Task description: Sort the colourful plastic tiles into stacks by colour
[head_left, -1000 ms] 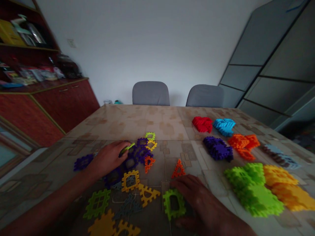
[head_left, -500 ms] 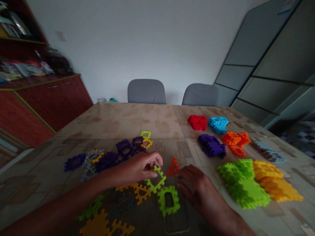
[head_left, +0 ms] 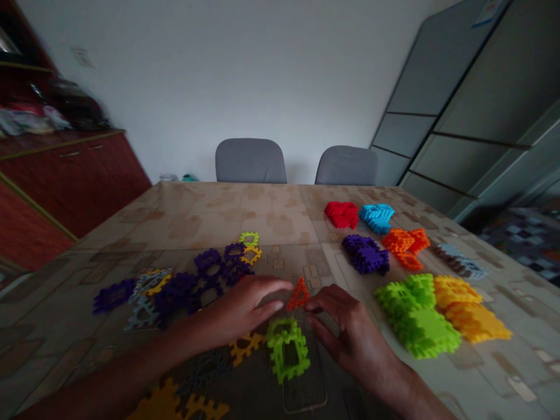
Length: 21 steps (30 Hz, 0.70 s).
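My left hand (head_left: 256, 300) is open, thumb and fingers apart, and holds nothing; its fingertips are just left of an orange triangular interlocking piece (head_left: 298, 294). My right hand (head_left: 347, 326) is on the other side, its thumb and index finger apart, with fingertips at or very near the triangle's lower right corner. Contact there I cannot tell. Between and below the hands lie lime green square frame pieces (head_left: 280, 368), one overlapping another. A yellow toothed piece (head_left: 247, 347) lies left of them, partly under my left forearm.
Several purple pieces (head_left: 175, 294) and grey pieces (head_left: 142, 312) spread on the left. Sorted piles stand on the right: red (head_left: 341, 214), light blue (head_left: 377, 217), purple (head_left: 366, 255), orange (head_left: 406, 247), grey (head_left: 459, 260), green (head_left: 420, 318) and yellow (head_left: 475, 315). Two chairs (head_left: 251, 160) stand behind the table.
My left hand has let go of a green frame piece, which now lies against the other green frame. The left fingers have stretched out toward the orange triangle. The view has shifted slightly right.
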Tool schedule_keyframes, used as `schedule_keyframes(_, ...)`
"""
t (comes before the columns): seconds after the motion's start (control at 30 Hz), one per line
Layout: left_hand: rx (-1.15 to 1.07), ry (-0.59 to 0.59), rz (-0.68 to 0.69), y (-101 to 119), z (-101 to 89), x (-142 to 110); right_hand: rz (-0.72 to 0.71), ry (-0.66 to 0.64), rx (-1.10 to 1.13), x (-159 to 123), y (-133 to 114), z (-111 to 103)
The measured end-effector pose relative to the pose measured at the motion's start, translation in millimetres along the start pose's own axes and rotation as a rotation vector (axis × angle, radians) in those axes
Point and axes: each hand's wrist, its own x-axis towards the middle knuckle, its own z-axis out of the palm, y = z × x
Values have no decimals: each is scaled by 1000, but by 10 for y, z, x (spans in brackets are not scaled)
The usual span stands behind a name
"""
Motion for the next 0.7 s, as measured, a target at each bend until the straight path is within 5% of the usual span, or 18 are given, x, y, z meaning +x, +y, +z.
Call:
schedule_keyframes(0.13,192,98,-80,-404,-426,176,9,-154,-66,4,-61,128)
schedule_keyframes(0.3,403,105,-228,-830,-819,438,96,-198,-121,52,-61,186)
schedule_keyframes(0.5,505,39,-367,-924,-782,612,133,-228,-194,138,4,160)
schedule_keyframes(0.7,475,128,-431,-921,-623,793,224,-221,-158,289,10,209)
